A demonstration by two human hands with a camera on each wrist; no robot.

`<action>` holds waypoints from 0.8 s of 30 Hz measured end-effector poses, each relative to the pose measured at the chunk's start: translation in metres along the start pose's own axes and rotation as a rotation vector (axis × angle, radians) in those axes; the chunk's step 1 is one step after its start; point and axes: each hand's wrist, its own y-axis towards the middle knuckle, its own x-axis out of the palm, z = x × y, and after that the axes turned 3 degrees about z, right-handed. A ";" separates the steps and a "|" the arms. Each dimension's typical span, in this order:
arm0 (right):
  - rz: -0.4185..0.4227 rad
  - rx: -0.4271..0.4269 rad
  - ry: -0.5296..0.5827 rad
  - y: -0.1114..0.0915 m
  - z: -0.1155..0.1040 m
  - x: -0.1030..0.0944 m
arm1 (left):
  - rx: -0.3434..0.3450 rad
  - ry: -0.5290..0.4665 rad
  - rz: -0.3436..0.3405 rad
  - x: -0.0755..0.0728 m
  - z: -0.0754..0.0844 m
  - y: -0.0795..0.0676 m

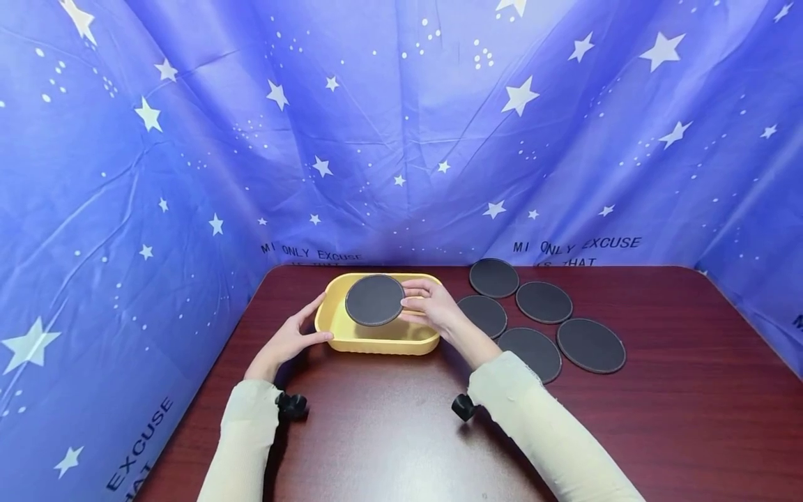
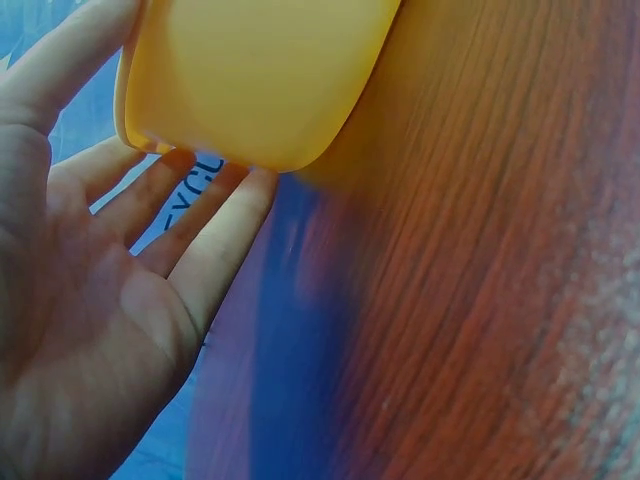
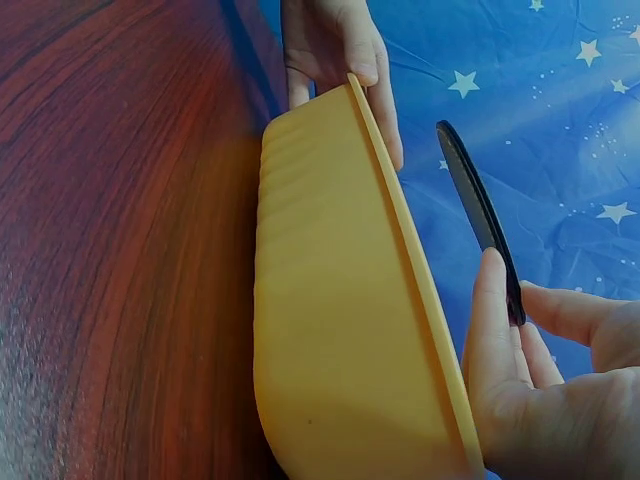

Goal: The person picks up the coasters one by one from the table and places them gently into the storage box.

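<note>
A yellow plastic basin (image 1: 383, 346) with rounded corners stands on the table. My left hand (image 1: 286, 341) grips its left end, thumb at the near rim and fingers along the end wall, as the left wrist view shows on the basin (image 2: 260, 80). Above the basin's opening, my right hand (image 1: 433, 305) pinches a round black coaster (image 1: 375, 300) by its right edge. Edge-on in the right wrist view, the coaster (image 3: 475, 205) is held between thumb and fingers, apart from the rim. The basin's inner floor is partly hidden behind the coaster.
Several more black coasters lie flat right of the basin, among them a far one (image 1: 494, 277) and a rightmost one (image 1: 591, 346). My right forearm partly covers a near coaster (image 1: 533, 354). A blue star-patterned curtain (image 1: 401, 139) borders the brown table (image 1: 376, 432).
</note>
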 end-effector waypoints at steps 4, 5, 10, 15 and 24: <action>0.004 0.009 -0.006 0.002 0.003 0.007 | 0.007 0.005 -0.001 0.000 0.000 0.000; 0.008 0.010 -0.009 0.003 0.004 0.008 | 0.008 0.005 -0.001 0.000 0.000 0.000; 0.021 0.037 -0.022 0.008 0.009 0.014 | 0.002 0.022 0.002 0.000 0.001 0.001; 0.020 0.071 -0.065 0.013 0.015 0.016 | 0.000 0.025 -0.003 0.001 0.001 0.000; 0.007 0.067 -0.187 0.022 0.022 0.024 | 0.008 0.012 0.008 0.001 0.000 0.000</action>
